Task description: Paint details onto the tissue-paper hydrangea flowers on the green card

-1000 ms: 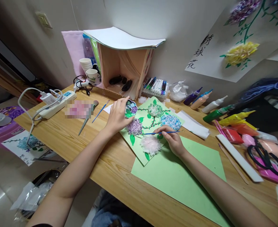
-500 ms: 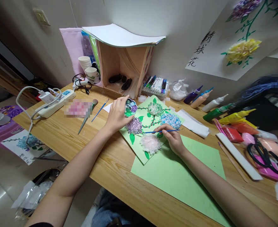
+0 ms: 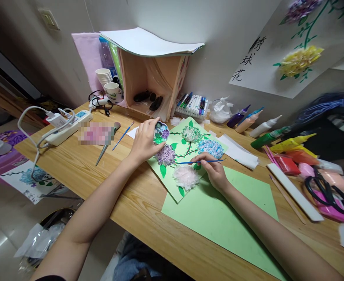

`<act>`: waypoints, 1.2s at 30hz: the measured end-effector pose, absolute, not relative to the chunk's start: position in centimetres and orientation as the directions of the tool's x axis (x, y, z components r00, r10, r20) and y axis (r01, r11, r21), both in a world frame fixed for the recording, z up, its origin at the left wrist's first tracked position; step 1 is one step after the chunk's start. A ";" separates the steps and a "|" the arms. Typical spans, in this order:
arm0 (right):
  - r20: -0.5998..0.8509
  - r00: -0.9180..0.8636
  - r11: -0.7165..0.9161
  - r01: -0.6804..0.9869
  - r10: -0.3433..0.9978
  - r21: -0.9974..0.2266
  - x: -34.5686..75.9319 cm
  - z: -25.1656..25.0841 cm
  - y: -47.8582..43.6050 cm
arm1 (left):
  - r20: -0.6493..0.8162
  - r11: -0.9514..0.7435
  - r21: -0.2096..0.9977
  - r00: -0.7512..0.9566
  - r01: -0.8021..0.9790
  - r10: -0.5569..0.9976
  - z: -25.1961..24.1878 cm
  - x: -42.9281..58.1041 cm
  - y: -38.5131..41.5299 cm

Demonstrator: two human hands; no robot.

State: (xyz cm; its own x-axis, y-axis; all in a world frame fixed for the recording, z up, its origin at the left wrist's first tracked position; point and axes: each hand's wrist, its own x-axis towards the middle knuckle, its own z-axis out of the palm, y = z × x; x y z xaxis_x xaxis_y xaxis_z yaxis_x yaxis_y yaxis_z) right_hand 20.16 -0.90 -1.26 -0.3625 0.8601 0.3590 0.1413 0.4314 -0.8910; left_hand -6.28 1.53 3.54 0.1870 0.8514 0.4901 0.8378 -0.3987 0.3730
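My right hand is closed around a thin blue paintbrush, held almost level over a light green sheet of flower art. Puffy purple, green-white, blue and pale pink flowers stand out on that sheet, with painted leaves and dark stems between them. At its left edge, my left hand grips a small round paint palette smeared with green, white and purple. The hand partly hides the palette's left side.
A plain green sheet lies beneath the artwork. Left are a large brush, another blue brush and a power strip. Behind stands an open box beside markers. Paint bottles and scissors lie right.
The camera view has shifted very slightly. Both hands, the brush and the palette show no clear movement.
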 end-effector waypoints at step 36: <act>0.342 -0.269 0.380 0.107 0.901 -0.919 19.9 -1.1 -0.9 | 0.509 -0.399 0.336 0.192 0.853 0.839 3.3 -6.3 1.6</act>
